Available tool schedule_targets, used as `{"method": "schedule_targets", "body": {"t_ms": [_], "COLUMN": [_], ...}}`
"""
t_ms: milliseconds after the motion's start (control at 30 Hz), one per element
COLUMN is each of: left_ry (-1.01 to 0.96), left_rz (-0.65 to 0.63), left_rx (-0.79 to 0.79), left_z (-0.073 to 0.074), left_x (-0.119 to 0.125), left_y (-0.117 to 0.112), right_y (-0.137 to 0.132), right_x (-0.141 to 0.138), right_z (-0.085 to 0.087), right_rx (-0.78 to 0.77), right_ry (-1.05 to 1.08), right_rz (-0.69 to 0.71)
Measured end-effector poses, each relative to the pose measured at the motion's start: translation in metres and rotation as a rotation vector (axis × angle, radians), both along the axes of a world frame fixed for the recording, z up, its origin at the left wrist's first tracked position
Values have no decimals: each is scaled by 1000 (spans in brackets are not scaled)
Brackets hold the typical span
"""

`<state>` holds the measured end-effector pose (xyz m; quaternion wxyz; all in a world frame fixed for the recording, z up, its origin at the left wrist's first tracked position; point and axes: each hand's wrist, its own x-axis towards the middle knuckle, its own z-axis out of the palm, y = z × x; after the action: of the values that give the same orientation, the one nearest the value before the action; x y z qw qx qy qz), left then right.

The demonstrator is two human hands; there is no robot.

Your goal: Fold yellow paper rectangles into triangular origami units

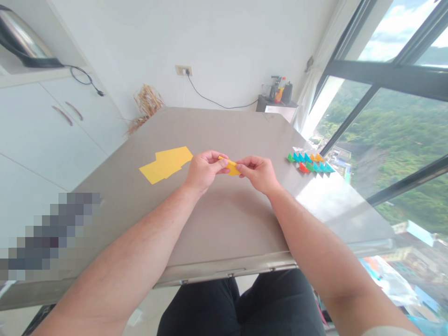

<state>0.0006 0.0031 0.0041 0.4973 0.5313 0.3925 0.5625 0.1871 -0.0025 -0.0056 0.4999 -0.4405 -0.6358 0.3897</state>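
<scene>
Standing in the room, I am observing the person's left hand (204,170) grasping one end of a folded yellow paper (232,167) between thumb and fingers, while the right hand (259,173) is pinching the other end. The folded paper is showing a plain, bright yellow, small and compact, with a narrow upper band and a lower portion hanging below it; its finer creases are being hidden by the fingers. It is being held just over the middle of the desk (224,224), apart from everything else on it. The near edge of the desk (224,268) is running beneath both forearms, close to the dark trousers (238,303), and brown-grey surface is stretching from the hands to the far edge and down toward the near one. On the left, flat yellow sheets (164,164) are overlapping, their right end lying near the left hand. On the right, well apart from the right hand, folded paper boats (304,168) in green, blue, orange and red are standing in two rows near the window (388,112). As to containers, an orange bottle (279,95) and a dark vessel (287,92) are standing on a small cabinet (280,111) beyond the far edge; the dark vessel's contents are remaining hidden from view.
</scene>
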Motion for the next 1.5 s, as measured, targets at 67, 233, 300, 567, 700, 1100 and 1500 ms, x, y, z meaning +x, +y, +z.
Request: {"method": "schedule_targets", "body": {"t_ms": [67, 233, 300, 567, 700, 1100, 1500], "left_ry": [6, 17, 19, -11, 1, 218, 309], "left_rz": [2, 15, 18, 18, 52, -59, -69], "left_rx": [-1, -12, -19, -75, -97, 15, 15], "left_z": [-1, 0, 0, -2, -2, 1, -3], "left_x": [0, 1, 2, 1, 4, -2, -2], "left_y": [0, 0, 0, 1, 1, -4, 0], "right_y": [-1, -5, -7, -9, -8, -7, -7], "right_x": [-1, -4, -6, -8, -10, -5, -6], "right_z": [0, 4, 6, 8, 7, 3, 1], "right_rx": [-5, 5, 10, 22, 23, -5, 60], "right_ry": [-10, -61, -87, -113, -112, -133, -204], "right_rz": [-9, -44, -67, -112, -116, -85, -59]}}
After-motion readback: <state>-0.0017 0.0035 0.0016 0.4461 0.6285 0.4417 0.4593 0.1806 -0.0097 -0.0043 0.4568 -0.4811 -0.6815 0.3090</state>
